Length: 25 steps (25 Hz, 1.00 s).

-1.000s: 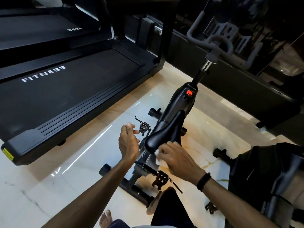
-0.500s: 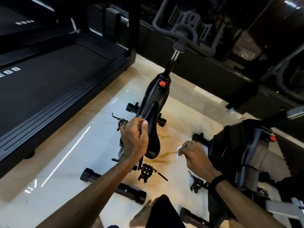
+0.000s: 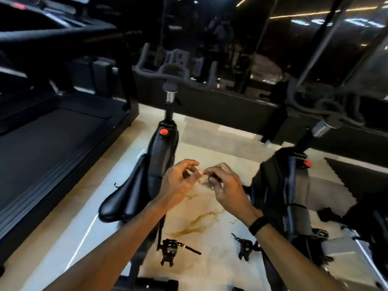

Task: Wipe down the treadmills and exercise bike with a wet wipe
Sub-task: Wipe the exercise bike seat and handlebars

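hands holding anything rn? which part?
Both hands meet on a small crumpled wet wipe above the floor: the right hand pinches its bunched right side, the left hand pinches its left edge with its fingertips. Neither hand touches the bike saddle.

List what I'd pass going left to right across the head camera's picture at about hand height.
Treadmill → bike saddle → left hand → wet wipe → right hand → second exercise bike.
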Motion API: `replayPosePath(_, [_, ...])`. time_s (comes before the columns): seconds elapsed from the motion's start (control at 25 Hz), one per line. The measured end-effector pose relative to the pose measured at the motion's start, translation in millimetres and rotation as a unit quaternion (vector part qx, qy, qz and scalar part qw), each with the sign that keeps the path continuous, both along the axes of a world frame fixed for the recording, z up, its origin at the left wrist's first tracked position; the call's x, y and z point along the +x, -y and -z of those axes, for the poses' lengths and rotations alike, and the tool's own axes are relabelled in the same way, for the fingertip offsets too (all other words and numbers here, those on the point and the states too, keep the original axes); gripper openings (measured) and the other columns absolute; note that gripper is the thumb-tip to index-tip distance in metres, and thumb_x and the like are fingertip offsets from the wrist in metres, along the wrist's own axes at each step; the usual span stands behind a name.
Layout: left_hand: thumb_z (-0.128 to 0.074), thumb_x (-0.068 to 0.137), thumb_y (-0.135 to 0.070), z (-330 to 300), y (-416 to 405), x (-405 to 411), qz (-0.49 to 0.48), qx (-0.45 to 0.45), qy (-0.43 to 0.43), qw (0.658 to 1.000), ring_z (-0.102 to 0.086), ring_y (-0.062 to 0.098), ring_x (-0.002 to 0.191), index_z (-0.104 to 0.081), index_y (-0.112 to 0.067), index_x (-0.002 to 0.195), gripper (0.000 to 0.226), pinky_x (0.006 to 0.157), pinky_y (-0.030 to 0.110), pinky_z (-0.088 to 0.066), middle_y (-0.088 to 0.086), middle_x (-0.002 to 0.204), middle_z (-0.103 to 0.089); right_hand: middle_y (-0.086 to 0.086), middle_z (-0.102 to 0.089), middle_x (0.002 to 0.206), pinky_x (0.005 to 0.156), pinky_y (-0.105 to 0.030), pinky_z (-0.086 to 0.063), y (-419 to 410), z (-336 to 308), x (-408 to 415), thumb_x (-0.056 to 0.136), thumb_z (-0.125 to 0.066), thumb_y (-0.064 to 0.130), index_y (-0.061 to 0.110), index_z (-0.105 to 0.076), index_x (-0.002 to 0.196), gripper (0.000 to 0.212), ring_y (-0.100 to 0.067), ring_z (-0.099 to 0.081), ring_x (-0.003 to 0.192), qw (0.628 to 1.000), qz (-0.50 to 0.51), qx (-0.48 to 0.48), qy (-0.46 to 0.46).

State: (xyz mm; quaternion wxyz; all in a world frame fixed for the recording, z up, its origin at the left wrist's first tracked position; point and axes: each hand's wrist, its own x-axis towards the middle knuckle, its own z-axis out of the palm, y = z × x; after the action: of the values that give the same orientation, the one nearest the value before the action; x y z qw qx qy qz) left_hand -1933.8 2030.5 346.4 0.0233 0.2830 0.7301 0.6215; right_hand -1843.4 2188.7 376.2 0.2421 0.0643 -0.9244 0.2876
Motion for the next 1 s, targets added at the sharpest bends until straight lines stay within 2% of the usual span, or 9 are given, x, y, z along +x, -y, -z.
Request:
replayPosePath(0.04, [-0.065,0.081,-0.06,-6,-26,12,0.047,-0.004,0.004,0.999,-0.069,0.012,0.083,-0.068,-0.036,0.103,0.033,0.077,0.042,-0.058,-0.011,0.092,-0.073,-0.008,-0.055,0.098,0.076,-0.011,-0.046,-15,-7,16,0.09,-0.053,-0.015,0.002,-0.068,0.108,0.029,-0.005,-0.055,0.087,1.0,0.018,-0.015,-0.004])
replayPosePath(0.12, [-0.065,0.079,-0.063,-17,-80,45,0.113,-0.001,-0.009,0.994,-0.068,0.01,0.083,-0.07,-0.034,0.099,0.036,0.075,0.035,-0.055,-0.011,0.09,-0.073,-0.009,-0.058,0.101,0.079,-0.012,-0.049,-52,-18,54,0.086,-0.052,-0.019,0.001,-0.068,0.107,0.034,-0.008,-0.058,0.09,0.997,0.061,-0.037,-0.014])
replayPosePath(0.24, [-0.068,0.076,-0.06,-30,-157,100,0.139,0.005,-0.073,0.988,-0.064,0.008,0.069,-0.072,-0.025,0.092,0.038,0.063,0.028,-0.048,-0.008,0.079,-0.072,-0.004,-0.061,0.101,0.082,-0.008,-0.043,-115,-31,122,0.089,-0.055,-0.014,0.003,-0.069,0.103,0.026,-0.005,-0.058,0.093,0.986,0.154,-0.039,-0.053])
replayPosePath(0.32, [-0.073,0.078,-0.05,-32,-202,131,0.168,0.028,-0.086,0.982,-0.062,0.013,0.063,-0.073,-0.02,0.086,0.031,0.059,0.03,-0.048,-0.005,0.073,-0.071,-0.003,-0.063,0.101,0.081,-0.008,-0.042,-149,-34,167,0.093,-0.059,-0.006,0.005,-0.07,0.105,0.019,-0.005,-0.058,0.09,0.976,0.207,-0.04,-0.054])
replayPosePath(0.44, [-0.074,0.078,-0.047,-35,-253,173,0.224,0.052,-0.071,0.971,-0.067,0.028,0.07,-0.074,-0.025,0.086,0.024,0.064,0.045,-0.055,0.002,0.075,-0.072,-0.003,-0.066,0.106,0.08,-0.008,-0.042,-183,-36,225,0.093,-0.067,0.005,0.008,-0.069,0.114,0.021,-0.006,-0.058,0.091,0.967,0.247,-0.054,-0.029])
replayPosePath(0.6, [-0.071,0.078,-0.047,-35,-303,217,0.294,0.062,-0.077,0.951,-0.072,0.021,0.076,-0.072,-0.037,0.089,0.015,0.07,0.049,-0.057,-0.003,0.081,-0.074,0.001,-0.069,0.103,0.077,-0.014,-0.046,-221,-36,281,0.092,-0.073,0.017,0.013,-0.071,0.112,0.021,-0.009,-0.061,0.09,0.95,0.303,-0.075,-0.024])
replayPosePath(0.68, [-0.077,0.077,-0.044,-31,-321,222,0.297,0.048,-0.07,0.951,-0.071,0.015,0.076,-0.074,-0.03,0.091,0.019,0.07,0.046,-0.058,-0.006,0.081,-0.074,0.001,-0.068,0.097,0.073,-0.018,-0.047,-234,-32,289,0.092,-0.072,0.024,0.015,-0.072,0.108,0.019,-0.013,-0.06,0.085,0.942,0.323,-0.083,-0.029])
replayPosePath(0.8, [-0.087,0.077,-0.025,-27,-341,208,0.284,0.03,-0.066,0.956,-0.067,0.007,0.068,-0.074,-0.016,0.087,0.018,0.066,0.038,-0.057,-0.006,0.075,-0.072,0.001,-0.067,0.092,0.067,-0.021,-0.047,-246,-25,279,0.091,-0.073,0.024,0.014,-0.071,0.103,0.016,-0.014,-0.059,0.078,0.934,0.34,-0.101,-0.05])
replayPosePath(1.0, [-0.086,0.078,-0.021,-35,-371,150,0.275,0.035,-0.067,0.958,-0.063,0.005,0.063,-0.072,-0.016,0.083,0.015,0.062,0.033,-0.055,-0.008,0.071,-0.07,0.003,-0.068,0.082,0.063,-0.019,-0.047,-275,-31,213,0.091,-0.074,0.018,0.017,-0.07,0.099,0.009,-0.01,-0.059,0.071,0.928,0.341,-0.144,-0.044])
